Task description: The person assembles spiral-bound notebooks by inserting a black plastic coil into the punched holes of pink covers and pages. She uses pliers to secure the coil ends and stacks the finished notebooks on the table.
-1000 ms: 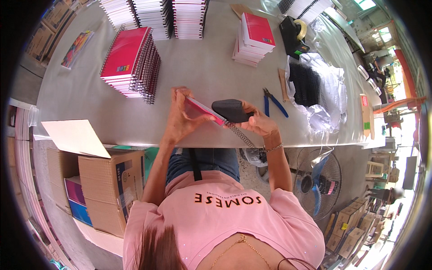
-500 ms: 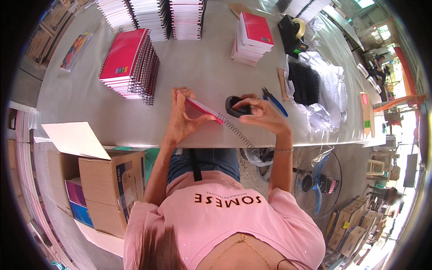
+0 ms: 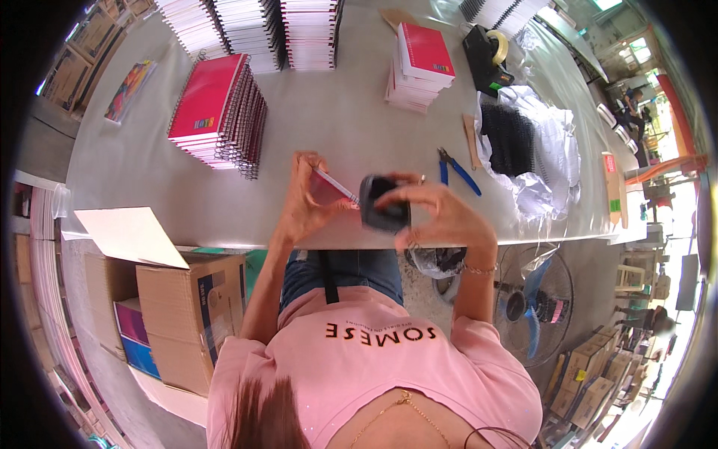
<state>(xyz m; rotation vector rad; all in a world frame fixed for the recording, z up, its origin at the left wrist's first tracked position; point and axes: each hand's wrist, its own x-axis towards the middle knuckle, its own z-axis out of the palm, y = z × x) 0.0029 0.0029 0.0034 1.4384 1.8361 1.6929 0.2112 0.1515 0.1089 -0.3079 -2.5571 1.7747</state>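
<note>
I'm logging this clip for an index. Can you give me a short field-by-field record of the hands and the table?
left hand: holds a red notebook on edge
right hand: grips a black coil against the notebook
table: grey, long
left of hands: stack of red spiral notebooks
right of hands: blue-handled pliers, black coils on plastic
far side: tape dispenser

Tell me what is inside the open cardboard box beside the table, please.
The cardboard box shows flat packs, one purple and one blue, stacked at its open side. Its walls and raised flap cover everything deeper inside.
</note>
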